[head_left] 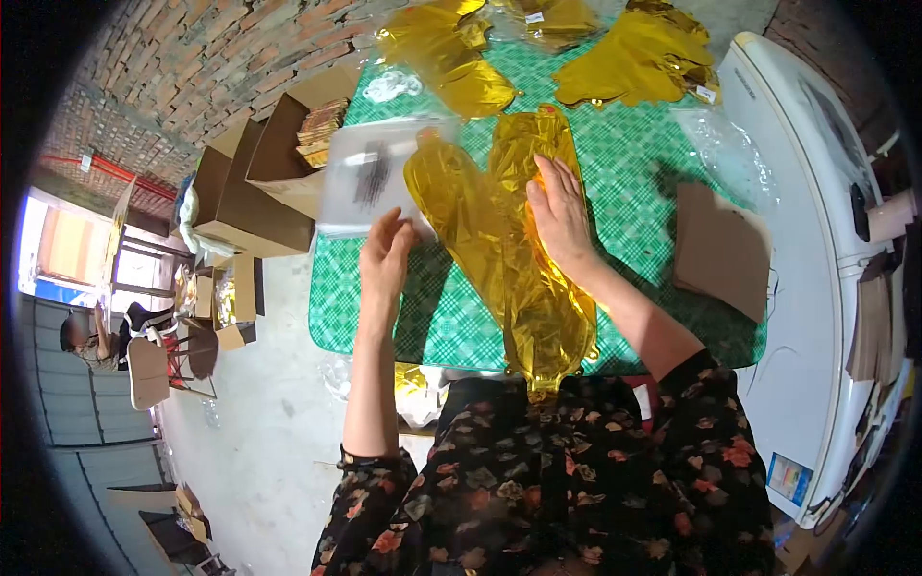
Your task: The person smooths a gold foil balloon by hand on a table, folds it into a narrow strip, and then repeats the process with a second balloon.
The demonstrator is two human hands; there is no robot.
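A flat gold foil balloon (461, 197) with two long arms joined low down lies across the green checked tablecloth (624, 158), its narrow end reaching the table edge by my body. My right hand (562, 216) rests flat on the balloon's right arm, fingers stretched out. Just left of the balloon's other arm, my left hand (386, 254) hovers with fingers loosely bent and apart, holding nothing. Under and beside that arm's tip is a stack of clear plastic bags (346, 182) with dark print.
More gold foil balloons (639, 62) lie at the table's far side. A piece of brown cardboard (720, 245) and clear plastic (730, 154) are at right, beside a white fridge (797, 317). Cardboard boxes (254, 211) stand at left. Another person (96, 341) is far left.
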